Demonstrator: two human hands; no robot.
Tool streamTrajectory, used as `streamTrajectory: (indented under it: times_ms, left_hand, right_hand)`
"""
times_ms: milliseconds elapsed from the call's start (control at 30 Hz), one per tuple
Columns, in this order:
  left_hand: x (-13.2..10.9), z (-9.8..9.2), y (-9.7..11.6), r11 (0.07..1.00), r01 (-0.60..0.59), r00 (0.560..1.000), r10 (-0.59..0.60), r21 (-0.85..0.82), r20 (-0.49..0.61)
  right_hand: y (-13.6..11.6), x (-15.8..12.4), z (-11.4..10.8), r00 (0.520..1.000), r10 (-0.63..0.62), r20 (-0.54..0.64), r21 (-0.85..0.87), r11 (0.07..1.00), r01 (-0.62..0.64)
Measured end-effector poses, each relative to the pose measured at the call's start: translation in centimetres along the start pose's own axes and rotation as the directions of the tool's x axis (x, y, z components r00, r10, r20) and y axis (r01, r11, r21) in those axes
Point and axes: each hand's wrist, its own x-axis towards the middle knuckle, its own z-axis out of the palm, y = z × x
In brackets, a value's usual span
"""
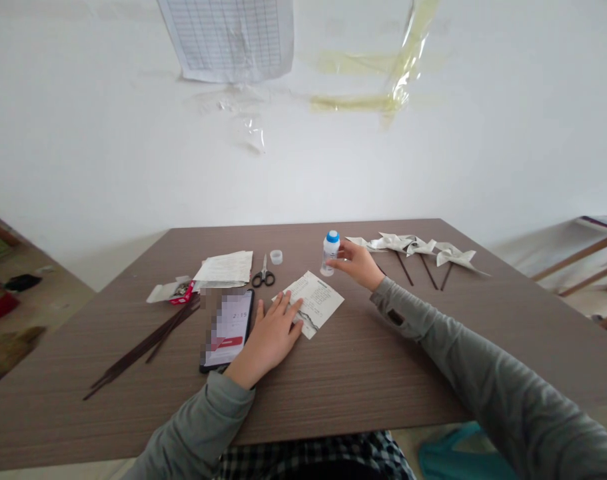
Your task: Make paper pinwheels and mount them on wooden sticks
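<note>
Fingers [344, 248] of R hand [357, 265] are closed round a small white bottle [329, 256] w/ blue cap. It's held upright just above centre frame, base at or just off the counter [383, 373]; can't tell which. Fingers [284, 305] of L hand [269, 339] lie spread flat, gripping nothing, pressing the lower-left part of a printed paper sheet [319, 300] at centre, just below-left of the bottle. Counter is brown wood-grain, fills the lower half. Gridded wall chart [228, 40] hangs at top centre, w/ yellowed tape strips [383, 87] to its right. Bundle of dark sticks [143, 347] lies slantwise at lower left. Row of white paper pinwheels [418, 247] on dark stems lies right of the R hand. Phone [228, 330], screen lit, is just left of the L hand. Folded paper stack [226, 268] sits above the phone, w/ a red-and-white box [173, 291] at its left edge. Scissors [264, 275] lie between stack & sheet, near a small pale ring [276, 257] at upper right of them.
</note>
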Motion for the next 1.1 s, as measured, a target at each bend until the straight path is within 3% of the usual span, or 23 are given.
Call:
streamTrajectory:
  times_ms: [133, 433, 600, 733, 900, 1100]
  left_hand:
    - [0.4, 0.0, 0.1, 1.000, -0.009, 1.000, 0.009, -0.018, -0.010]
    - [0.3, 0.9, 1.5, 0.999, -0.032, 0.995, 0.027, -0.043, -0.096]
    - [0.5, 0.9, 2.1, 0.998, -0.024, 0.996, 0.018, -0.061, -0.090]
    - [0.6, 0.9, 2.2, 0.995, -0.047, 0.993, 0.037, -0.085, -0.115]
    - [0.3, 0.4, 2.6, 0.993, -0.034, 0.995, 0.023, -0.109, -0.102]
    - [0.1, -0.1, 3.0, 0.992, -0.028, 0.996, 0.017, -0.126, -0.092]
  right_hand:
    - [0.4, -2.4, -1.6, 0.999, 0.035, -0.022, -0.029, 0.999, -0.035]
    - [2.7, -5.1, -2.6, 0.992, 0.112, -0.060, -0.059, 0.992, -0.116]
    - [3.4, -5.6, -2.8, 0.993, 0.057, -0.103, -0.104, 0.992, -0.068]
    - [2.9, -6.3, -3.7, 0.984, -0.106, -0.146, -0.178, 0.981, 0.079]
    - [1.4, -7.3, -5.3, 0.957, -0.290, 0.006, -0.425, 0.866, 0.264]
    - [1.2, -7.2, -5.2, 0.919, -0.321, 0.228, -0.525, 0.754, 0.393]
